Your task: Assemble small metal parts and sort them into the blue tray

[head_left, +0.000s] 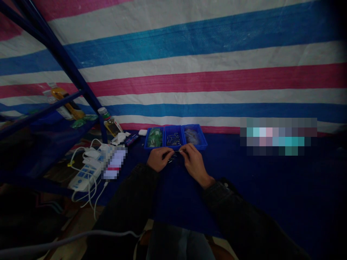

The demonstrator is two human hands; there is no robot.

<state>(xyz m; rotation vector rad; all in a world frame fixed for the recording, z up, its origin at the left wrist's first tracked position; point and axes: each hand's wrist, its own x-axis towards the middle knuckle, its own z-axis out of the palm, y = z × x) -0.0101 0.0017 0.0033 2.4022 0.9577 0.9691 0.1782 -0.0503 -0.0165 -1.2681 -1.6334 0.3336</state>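
Between my two hands a thin, shiny metal rod (177,151) runs level, just in front of the blue bins. The fingers of my left hand (159,159) pinch its left end, while my right hand (193,162) pinches the right end. Small metal pieces (171,160) lie on the blue tabletop beside my left fingertips. The middle blue bin (175,146) holds many similar dark and shiny metal pieces (174,139). Green packets (155,137) fill the left bin, and clear plastic bags (192,136) sit in the right one. The rod's exact kind is too small to tell.
Left of the bins are a white case (142,132), a bottle (110,122), a phone (115,164) and a power strip (84,177) with loose white cables. A blue metal frame (73,77) rises at left. Striped sheeting (189,83) hangs behind the blue table (244,187).
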